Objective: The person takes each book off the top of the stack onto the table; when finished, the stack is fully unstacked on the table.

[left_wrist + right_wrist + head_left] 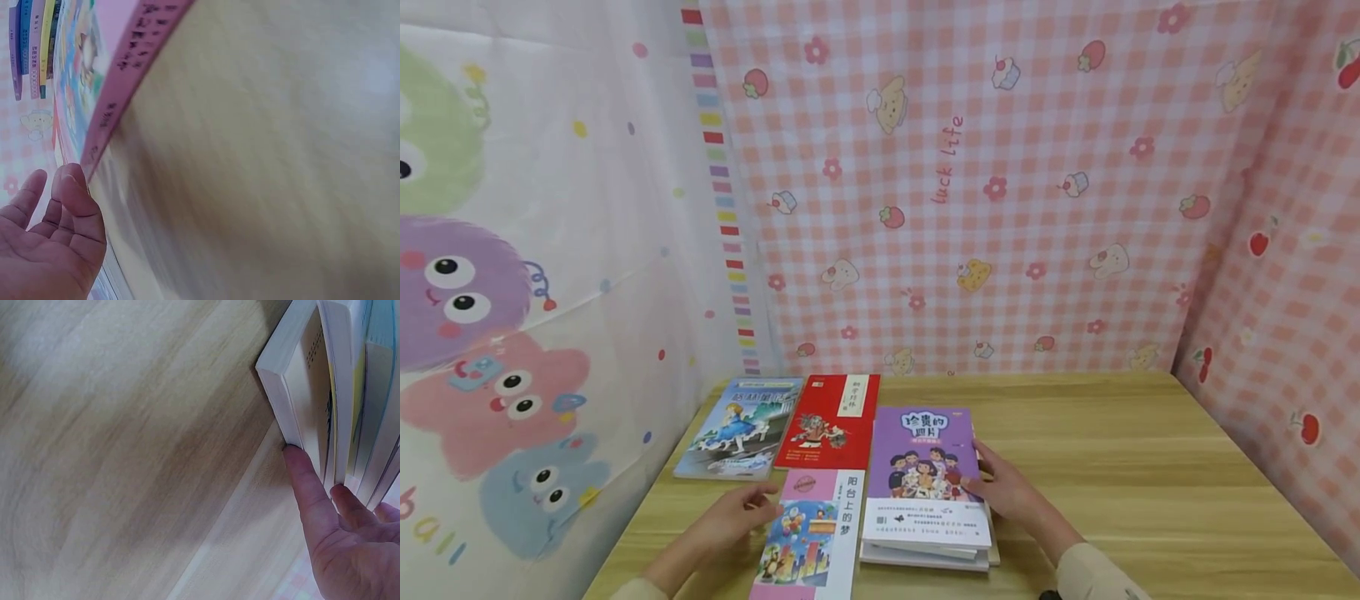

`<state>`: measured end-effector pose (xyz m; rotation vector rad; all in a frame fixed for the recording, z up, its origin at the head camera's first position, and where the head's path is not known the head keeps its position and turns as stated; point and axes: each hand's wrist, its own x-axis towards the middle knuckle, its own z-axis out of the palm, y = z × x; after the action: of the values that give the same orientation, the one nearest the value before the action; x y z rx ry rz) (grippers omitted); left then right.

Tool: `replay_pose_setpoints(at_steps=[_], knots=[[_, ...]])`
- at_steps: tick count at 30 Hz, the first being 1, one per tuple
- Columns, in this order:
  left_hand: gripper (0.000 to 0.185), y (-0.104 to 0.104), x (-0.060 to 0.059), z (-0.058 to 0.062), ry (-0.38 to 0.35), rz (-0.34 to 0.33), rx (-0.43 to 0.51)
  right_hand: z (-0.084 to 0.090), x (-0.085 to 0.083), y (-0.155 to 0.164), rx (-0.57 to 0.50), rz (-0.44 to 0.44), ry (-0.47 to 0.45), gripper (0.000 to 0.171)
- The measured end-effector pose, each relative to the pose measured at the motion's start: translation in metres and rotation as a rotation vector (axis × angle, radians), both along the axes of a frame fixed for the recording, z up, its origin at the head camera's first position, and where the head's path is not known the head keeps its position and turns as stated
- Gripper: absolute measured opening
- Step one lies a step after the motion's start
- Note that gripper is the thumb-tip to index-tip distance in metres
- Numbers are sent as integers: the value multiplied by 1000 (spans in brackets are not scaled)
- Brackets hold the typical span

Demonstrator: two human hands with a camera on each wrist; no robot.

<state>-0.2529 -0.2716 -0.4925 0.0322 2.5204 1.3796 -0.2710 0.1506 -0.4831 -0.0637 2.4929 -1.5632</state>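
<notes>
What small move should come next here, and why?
Probably a gentle sideways nudge by the right hand to square the stack: it touches the stack's right side, where a lower book juts out past the purple book on top.

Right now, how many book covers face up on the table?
4: the blue book at left, the red book beside it, the pink book in front, and the purple book atop the stack. Covers beneath it are hidden.

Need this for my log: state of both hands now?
Left hand: open, beside the pink-and-white book.
Right hand: open, touching the side of the book stack.
</notes>
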Motion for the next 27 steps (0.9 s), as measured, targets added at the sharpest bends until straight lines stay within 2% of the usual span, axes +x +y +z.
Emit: replay_pose_setpoints(at_steps=[8, 15, 20, 24, 27], knots=[[51, 18, -13, 5, -2, 37, 40, 0, 2, -1, -50, -7, -23, 72], [56, 43, -26, 16, 20, 3, 112, 0, 1, -1, -49, -15, -19, 73], [66, 67, -39, 13, 23, 35, 162, 1, 1, -1, -33, -17, -19, 72], [78, 86, -49, 11, -14, 24, 174, 1, 2, -1, -19, -16, -27, 70], [79, 100, -55, 11, -13, 9, 174, 2, 3, -1, -12, -21, -38, 69]])
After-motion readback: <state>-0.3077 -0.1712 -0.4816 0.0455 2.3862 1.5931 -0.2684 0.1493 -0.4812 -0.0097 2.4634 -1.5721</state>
